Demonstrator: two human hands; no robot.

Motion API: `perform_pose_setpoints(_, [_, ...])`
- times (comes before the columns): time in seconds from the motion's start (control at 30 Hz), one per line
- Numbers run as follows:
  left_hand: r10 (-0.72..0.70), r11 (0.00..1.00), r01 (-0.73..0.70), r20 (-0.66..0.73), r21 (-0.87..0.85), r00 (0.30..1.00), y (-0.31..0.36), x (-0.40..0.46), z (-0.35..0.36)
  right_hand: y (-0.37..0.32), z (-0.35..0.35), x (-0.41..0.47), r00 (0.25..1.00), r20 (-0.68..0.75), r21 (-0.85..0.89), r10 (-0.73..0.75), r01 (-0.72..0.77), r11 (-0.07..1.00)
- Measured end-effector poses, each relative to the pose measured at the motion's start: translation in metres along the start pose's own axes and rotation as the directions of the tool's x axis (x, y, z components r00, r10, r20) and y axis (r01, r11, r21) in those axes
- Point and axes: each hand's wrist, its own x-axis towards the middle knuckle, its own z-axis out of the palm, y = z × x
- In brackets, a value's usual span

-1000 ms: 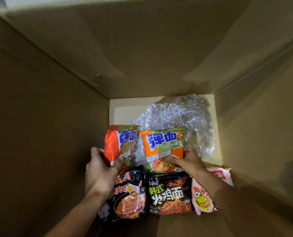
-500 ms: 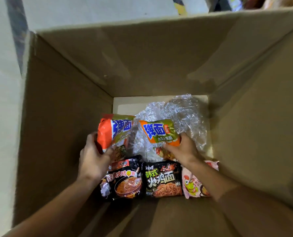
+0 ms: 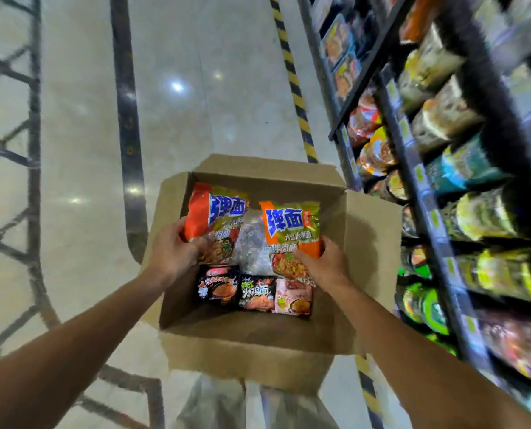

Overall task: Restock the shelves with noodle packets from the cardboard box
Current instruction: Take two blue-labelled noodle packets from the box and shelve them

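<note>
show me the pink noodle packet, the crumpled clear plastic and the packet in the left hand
pink noodle packet point(image 3: 293, 297), head view, middle of its front face
crumpled clear plastic point(image 3: 252, 243), head view, patch showing between the two lifted packets
packet in the left hand point(image 3: 214, 215), head view, on the blue lettering

The cardboard box point(image 3: 252, 345) is plain brown card, matt and a little rough. Inside it, the two orange noodle packets point(image 3: 292, 233) are glossy printed plastic film that catches the light, and between them lies crinkled clear plastic wrap point(image 3: 252, 243), shiny and creased. The three small packets point(image 3: 255, 291) at the near side of the box are the same slick film. Around the box the floor point(image 3: 211, 88) is polished pale stone, smooth and mirror-bright. Right of the box, the shelves point(image 3: 425, 212) look like dark painted metal.
</note>
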Motion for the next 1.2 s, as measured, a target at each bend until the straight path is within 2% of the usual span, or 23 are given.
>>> perform_pose_setpoints(0.07, [0.020,1.000,-0.020,0.005,-0.002,1.000,0.037,-0.046,-0.025,-0.033,-0.029,-0.053,1.000,0.028,0.030,-0.009,0.008,1.000])
perform_pose_setpoints(0.2, [0.078,0.996,-0.079,-0.011,-0.039,0.997,0.093,-0.134,-0.067,-0.084,-0.075,-0.144,0.990,-0.085,0.026,-0.114,0.116,0.993])
perform_pose_setpoints(0.33, [0.181,0.981,-0.183,-0.038,-0.060,0.983,0.137,-0.203,-0.101,-0.112,-0.114,-0.214,0.977,-0.133,0.154,-0.165,0.185,0.971])
perform_pose_setpoints(0.63, [0.410,0.889,-0.407,-0.030,-0.209,0.912,0.197,-0.286,-0.155,-0.143,-0.152,-0.340,0.904,-0.337,0.268,-0.263,0.360,0.894])
perform_pose_setpoints(0.9, [0.608,0.777,-0.544,0.152,-0.318,0.779,0.216,-0.317,-0.182,-0.143,-0.146,-0.457,0.777,-0.601,0.349,-0.186,0.464,0.814])
perform_pose_setpoints(1.1, [0.727,0.683,-0.613,0.295,-0.398,0.620,0.237,-0.354,-0.172,-0.117,-0.154,-0.545,0.637,-0.768,0.341,-0.066,0.494,0.799])
perform_pose_setpoints(1.2, [0.753,0.658,-0.628,0.372,-0.416,0.542,0.248,-0.382,-0.152,-0.096,-0.162,-0.598,0.524,-0.852,0.309,-0.011,0.520,0.796])
